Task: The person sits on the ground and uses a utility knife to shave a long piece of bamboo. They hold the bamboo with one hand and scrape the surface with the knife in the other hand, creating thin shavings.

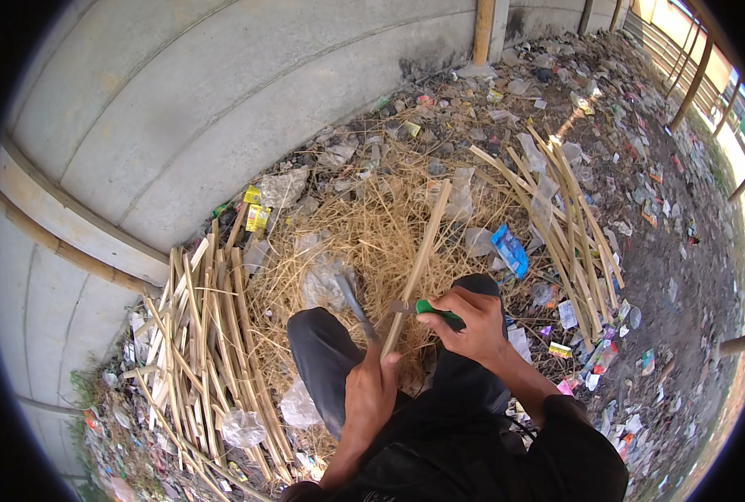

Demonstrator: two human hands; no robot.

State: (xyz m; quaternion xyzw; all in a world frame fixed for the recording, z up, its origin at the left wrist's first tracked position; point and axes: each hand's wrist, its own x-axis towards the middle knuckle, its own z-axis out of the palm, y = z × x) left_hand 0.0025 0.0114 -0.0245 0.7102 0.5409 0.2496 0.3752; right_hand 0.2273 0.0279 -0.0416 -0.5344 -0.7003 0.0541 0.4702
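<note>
One long, pale wooden strip (425, 247) slants up and away between a person's bent knees (315, 330) in dark trousers. The left hand (369, 391) grips its near end, thumb pressed along it; the other fingers are mostly hidden, so how they curl cannot be told. A narrow grey metal tool (354, 303) also reaches this hand; whether it is gripped is unclear. The right hand (478, 325) has its fingers closed around the green handle of a knife (423, 307), its blade against the strip. Dry straw (360, 222) covers the ground ahead. More strips lie in a left-hand pile (205, 351) and a right-hand pile (569, 230), with a blue packet (510, 251) near the latter. A grey wall (188, 109) curves behind scattered litter (548, 71).
</note>
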